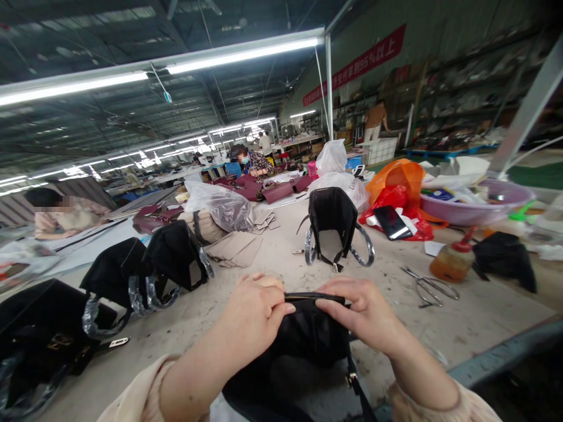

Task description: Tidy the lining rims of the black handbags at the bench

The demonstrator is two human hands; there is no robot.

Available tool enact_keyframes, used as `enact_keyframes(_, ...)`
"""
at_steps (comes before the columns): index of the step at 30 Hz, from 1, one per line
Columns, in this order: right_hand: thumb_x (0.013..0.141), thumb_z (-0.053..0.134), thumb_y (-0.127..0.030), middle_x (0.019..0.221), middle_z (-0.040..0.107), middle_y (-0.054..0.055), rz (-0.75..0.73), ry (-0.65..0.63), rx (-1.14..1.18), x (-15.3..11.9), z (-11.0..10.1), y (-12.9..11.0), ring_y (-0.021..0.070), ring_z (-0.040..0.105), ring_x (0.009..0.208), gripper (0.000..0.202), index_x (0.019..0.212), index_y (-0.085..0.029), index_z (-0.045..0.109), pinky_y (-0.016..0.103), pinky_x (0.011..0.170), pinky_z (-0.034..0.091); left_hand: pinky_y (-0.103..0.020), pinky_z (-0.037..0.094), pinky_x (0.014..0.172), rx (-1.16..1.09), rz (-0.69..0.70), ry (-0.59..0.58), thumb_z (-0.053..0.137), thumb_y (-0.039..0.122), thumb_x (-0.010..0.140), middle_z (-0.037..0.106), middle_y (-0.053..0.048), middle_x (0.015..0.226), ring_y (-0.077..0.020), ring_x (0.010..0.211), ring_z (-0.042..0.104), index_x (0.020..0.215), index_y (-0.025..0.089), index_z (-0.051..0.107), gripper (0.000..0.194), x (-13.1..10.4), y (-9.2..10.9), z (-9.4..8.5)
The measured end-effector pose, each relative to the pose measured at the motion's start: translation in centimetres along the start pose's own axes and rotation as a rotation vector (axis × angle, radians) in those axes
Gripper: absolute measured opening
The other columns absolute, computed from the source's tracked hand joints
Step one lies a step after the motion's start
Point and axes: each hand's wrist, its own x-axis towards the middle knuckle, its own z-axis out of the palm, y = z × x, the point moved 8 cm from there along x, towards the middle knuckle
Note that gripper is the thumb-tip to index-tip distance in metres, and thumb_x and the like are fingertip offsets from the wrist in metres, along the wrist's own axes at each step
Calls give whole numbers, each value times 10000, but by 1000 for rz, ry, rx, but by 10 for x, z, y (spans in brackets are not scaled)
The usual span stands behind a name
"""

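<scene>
Pinching the top edge of a black handbag (pixel 308 337) from both ends: left hand (pixel 253 313) curled over the left part of the rim, fingers bent and closed on it; right hand (pixel 365 310) closed on the right part, fingertips (pixel 323 303) pressed along the thin dark rim. Bag itself just below and between both hands, resting on the work table (pixel 281 258), a strap with a metal ring (pixel 350 380) trailing toward the near edge.

Straight ahead of the fingers, well apart, another black bag (pixel 333 220) standing upright, handles wrapped in clear film. Right of the right hand, near, scissors (pixel 428 287) lying flat; beyond them a glue bottle (pixel 453 258) with a red cap. Farther out on that side, a dark phone (pixel 391 223) on red and orange plastic bags (pixel 398 181), and a pink basin (pixel 479 205).

Left of the left hand, more black bags (pixel 145 264) with film-wrapped handles, then a stack of tan cardboard pieces (pixel 235 246) and a clear plastic sack (pixel 222 205). Far beyond, seated people at other tables, faces blurred.
</scene>
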Motion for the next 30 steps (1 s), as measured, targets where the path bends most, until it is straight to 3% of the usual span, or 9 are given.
enact_keyframes(6,840,583,-234,789,674,34,-8,-26,-14,1,1,-1,161,612,754,135,802,-188,704,264,686,470,-271,418,735,-10,-11,-38,520,274,876,629,-9,727,-141,730,569,633,164,606,280,1,2,0)
enact_keyframes(8,811,618,-231,843,686,34,-7,-43,-42,-1,0,-2,170,621,791,121,888,-207,709,267,710,480,-261,417,715,-14,-11,-45,506,265,883,619,-9,715,-138,717,565,633,162,597,285,0,2,0)
enact_keyframes(12,741,716,-335,969,690,52,-22,13,-167,-1,-4,-7,207,621,873,357,1085,-246,673,303,765,486,-253,416,700,-25,-15,-35,521,254,875,620,-14,715,-138,715,567,623,157,592,279,1,1,0)
enact_keyframes(16,788,670,-406,852,685,56,-59,11,-227,4,1,-13,190,610,788,244,945,-226,715,292,708,474,-255,424,702,-25,-23,-39,538,237,863,632,-24,721,-143,723,576,614,148,594,270,3,-1,1)
enact_keyframes(21,830,636,-344,756,648,25,-58,15,-236,10,4,-11,158,579,740,146,819,-218,711,272,681,440,-248,439,698,-52,5,-25,565,242,849,645,-23,722,-137,719,587,607,150,613,264,3,0,-1)
enact_keyframes(27,872,577,-300,706,597,27,-68,32,-241,11,5,-9,164,543,742,187,755,-199,681,282,677,413,-239,471,789,-194,-14,39,619,215,800,705,-23,913,-134,835,640,589,178,642,216,3,-5,-7)
enact_keyframes(30,880,559,-282,694,575,27,-75,34,-234,11,6,-9,163,527,734,200,735,-193,666,286,674,403,-244,479,779,-209,-61,45,622,203,786,711,-18,889,-139,830,649,568,181,633,219,4,-11,-7)
